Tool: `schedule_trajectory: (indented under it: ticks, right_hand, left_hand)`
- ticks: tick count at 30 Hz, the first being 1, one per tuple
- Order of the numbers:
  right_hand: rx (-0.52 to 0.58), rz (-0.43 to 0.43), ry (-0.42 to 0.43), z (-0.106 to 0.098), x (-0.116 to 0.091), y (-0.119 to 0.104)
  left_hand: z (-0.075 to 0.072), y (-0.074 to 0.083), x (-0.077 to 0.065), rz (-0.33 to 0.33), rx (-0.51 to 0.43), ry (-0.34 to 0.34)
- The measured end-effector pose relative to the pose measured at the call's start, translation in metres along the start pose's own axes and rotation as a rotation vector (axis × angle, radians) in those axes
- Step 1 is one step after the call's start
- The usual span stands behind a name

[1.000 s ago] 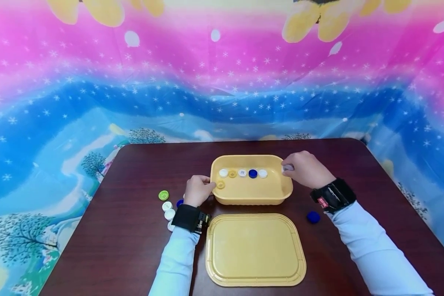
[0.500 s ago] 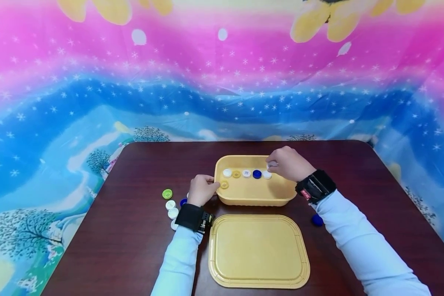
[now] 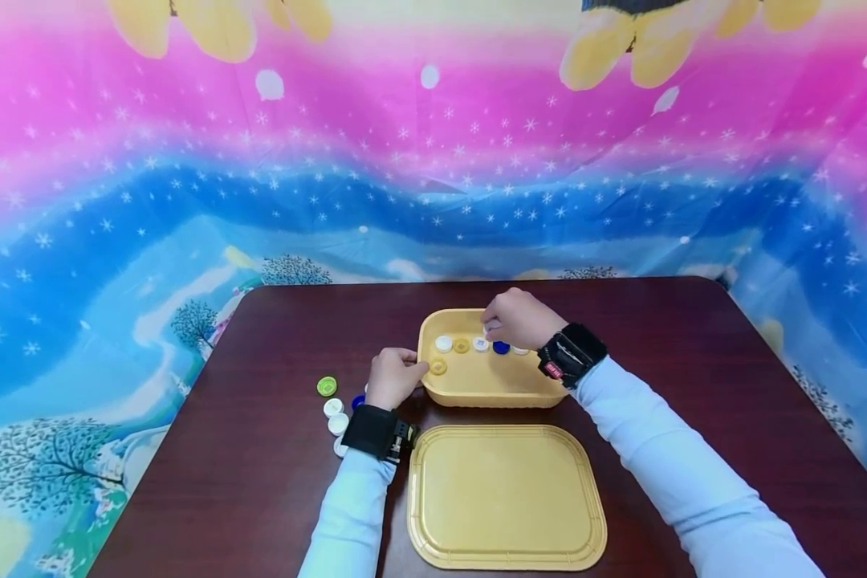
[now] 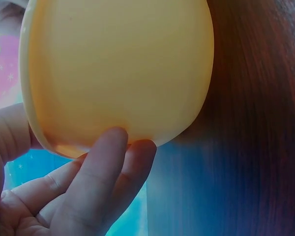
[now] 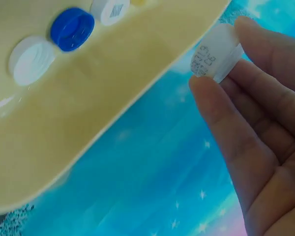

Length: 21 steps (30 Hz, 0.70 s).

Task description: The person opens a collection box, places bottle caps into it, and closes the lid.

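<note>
My right hand (image 3: 523, 319) pinches a white bottle cap (image 5: 214, 51) with printed marks between thumb and fingers, over the far side of the yellow plastic box (image 3: 494, 385). Inside the box lies a row of caps: a white cap (image 3: 443, 343), a yellow cap (image 3: 461, 345), a white cap with a square code (image 5: 113, 11), a blue cap (image 5: 72, 29) and another white cap (image 5: 32, 61). A second yellow cap (image 3: 438, 366) lies nearer the left corner. My left hand (image 3: 392, 377) grips the box's left end, thumb and fingers on either side of the wall.
A yellow lid (image 3: 507, 498) lies flat in front of the box. Left of my left wrist, a green cap (image 3: 327, 386), several white caps (image 3: 338, 423) and a blue cap (image 3: 358, 400) lie on the dark table (image 3: 224, 482). A patterned cloth (image 3: 433, 201) hangs behind.
From the box's right end, my right hand has moved left over the row with the white cap. The left hand keeps its grip. My right arm now covers the blue cap on the table.
</note>
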State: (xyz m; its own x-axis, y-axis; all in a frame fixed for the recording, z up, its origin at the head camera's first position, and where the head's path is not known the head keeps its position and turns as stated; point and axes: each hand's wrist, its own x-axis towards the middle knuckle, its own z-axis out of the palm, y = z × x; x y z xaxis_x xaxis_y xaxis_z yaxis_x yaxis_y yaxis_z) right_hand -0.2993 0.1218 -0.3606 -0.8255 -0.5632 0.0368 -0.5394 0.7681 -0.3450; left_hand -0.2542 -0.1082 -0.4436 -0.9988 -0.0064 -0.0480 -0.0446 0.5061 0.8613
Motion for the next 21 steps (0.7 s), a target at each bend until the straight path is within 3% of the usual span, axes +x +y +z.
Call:
schedule_trajectory:
  ticks: [7, 13, 21]
  right_hand:
    - [-0.011, -0.054, -0.105, 0.017, 0.022, -0.008]
    - [0.005, -0.051, -0.155, 0.032, 0.035, -0.014]
    - [-0.066, -0.063, -0.215, 0.047, 0.045, -0.019]
  left_hand:
    - [0.0, 0.0, -0.001, -0.014, -0.004, 0.0]
    - [0.0, 0.0, 0.0, -0.012, -0.008, 0.007]
    - [0.0, -0.001, 0.001, -0.012, 0.005, 0.01]
